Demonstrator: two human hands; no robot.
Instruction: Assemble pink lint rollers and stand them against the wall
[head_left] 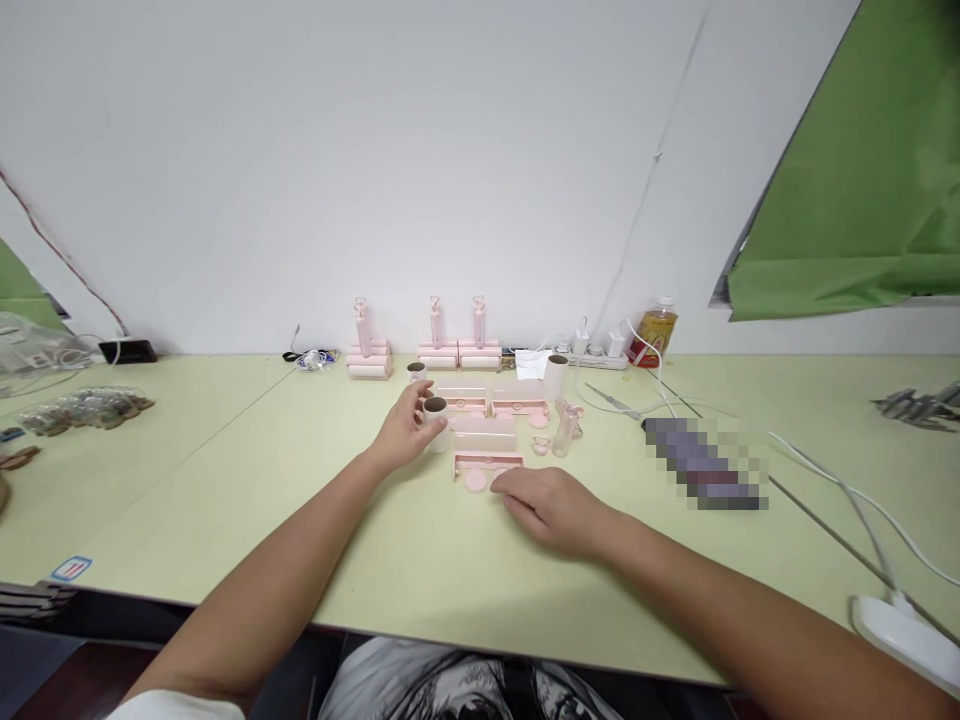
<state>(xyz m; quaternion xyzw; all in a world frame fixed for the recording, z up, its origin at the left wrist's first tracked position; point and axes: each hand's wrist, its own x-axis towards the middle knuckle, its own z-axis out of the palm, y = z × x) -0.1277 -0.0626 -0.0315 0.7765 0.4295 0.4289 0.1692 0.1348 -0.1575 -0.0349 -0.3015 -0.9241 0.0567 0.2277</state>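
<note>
I had a white roll (439,440) standing upright in the left hand (401,435), its thumb laid across the near side and its fingers curled behind. From that roll, a clear cover (484,434) lay just beside it at 3 o'clock, a pink tray (487,458) at 4 and a pink disc (475,481) at 5. The right hand (551,503) rested at 4 o'clock, loosely curled, fingertips by the tray's near edge; I couldn't tell whether they pinched anything. I saw a second roll (415,377) near at 11, a third roll (555,379) at 2 and a clear handle (562,432) at 3. Farther out, a pink roller set (369,360) stood at 11 and a drink bottle (654,335) at 2, by the wall (480,150).
</note>
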